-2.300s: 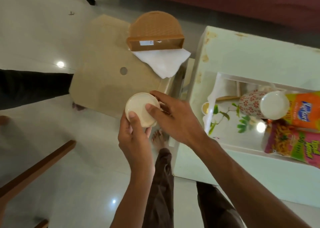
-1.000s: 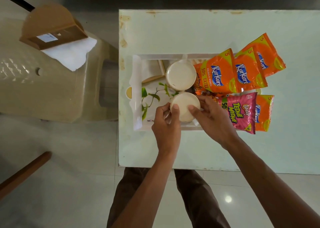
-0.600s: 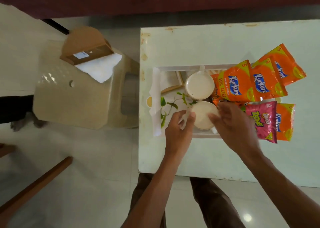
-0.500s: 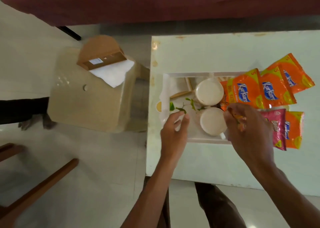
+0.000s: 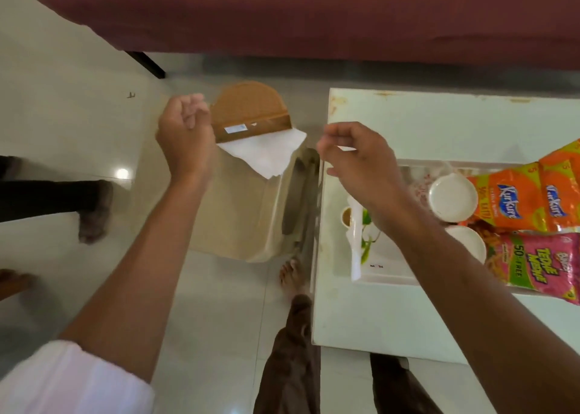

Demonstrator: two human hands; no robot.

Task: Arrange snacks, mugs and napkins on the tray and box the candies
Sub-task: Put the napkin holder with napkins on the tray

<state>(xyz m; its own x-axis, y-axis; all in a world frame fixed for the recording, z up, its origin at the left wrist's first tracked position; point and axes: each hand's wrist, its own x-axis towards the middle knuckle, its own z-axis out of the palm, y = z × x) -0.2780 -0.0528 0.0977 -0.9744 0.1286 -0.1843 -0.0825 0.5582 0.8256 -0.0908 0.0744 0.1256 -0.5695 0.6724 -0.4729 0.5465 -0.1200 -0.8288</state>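
Note:
A brown half-round napkin holder (image 5: 248, 112) lies on a beige plastic stool (image 5: 238, 219), with white napkins (image 5: 266, 154) spilling from its slot. My left hand (image 5: 185, 134) hovers just left of the holder, fingers curled shut and empty. Over the table's left edge my right hand (image 5: 354, 153) is held up, fingers loosely apart, holding nothing. On the white leaf-print tray (image 5: 376, 267) stand two mugs (image 5: 453, 197) (image 5: 467, 247) with white tops. Beside them lie orange Kurkure packets (image 5: 514, 203) and a pink snack packet (image 5: 539, 263).
The tray sits on a white table (image 5: 439, 124). A maroon sofa (image 5: 314, 14) runs along the back. Another person's dark trouser leg and bare foot (image 5: 91, 209) stand on the floor at the left. My own foot (image 5: 292, 275) is beside the stool.
Both hands have let go of the second mug, which now stands on the tray, and moved up and left toward the napkin holder. The view has swung left.

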